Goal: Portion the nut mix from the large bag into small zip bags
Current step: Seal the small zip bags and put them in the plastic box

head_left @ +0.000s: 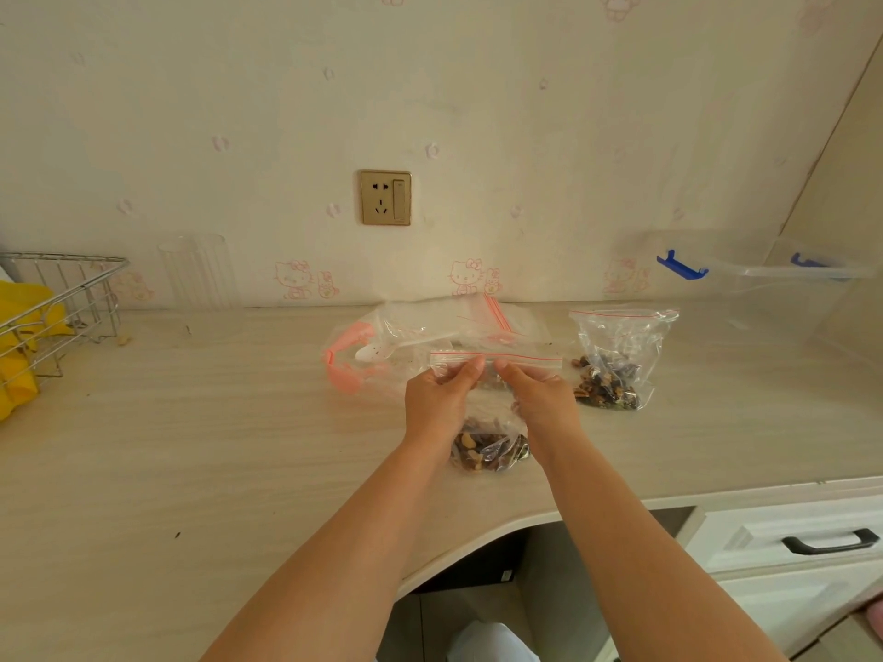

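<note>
Left hand (437, 398) and right hand (540, 398), each grip pinching small zip bag's (492, 446) red-lined top edge (nuts below), filled bag (616, 360) right.

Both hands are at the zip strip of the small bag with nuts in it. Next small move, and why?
Probably slide the pinch outward along the red zip strip to seal it. The left hand and right hand both pinch the small bag near the strip's middle, it already holds nut mix, and a filled bag stands to the right.
</note>
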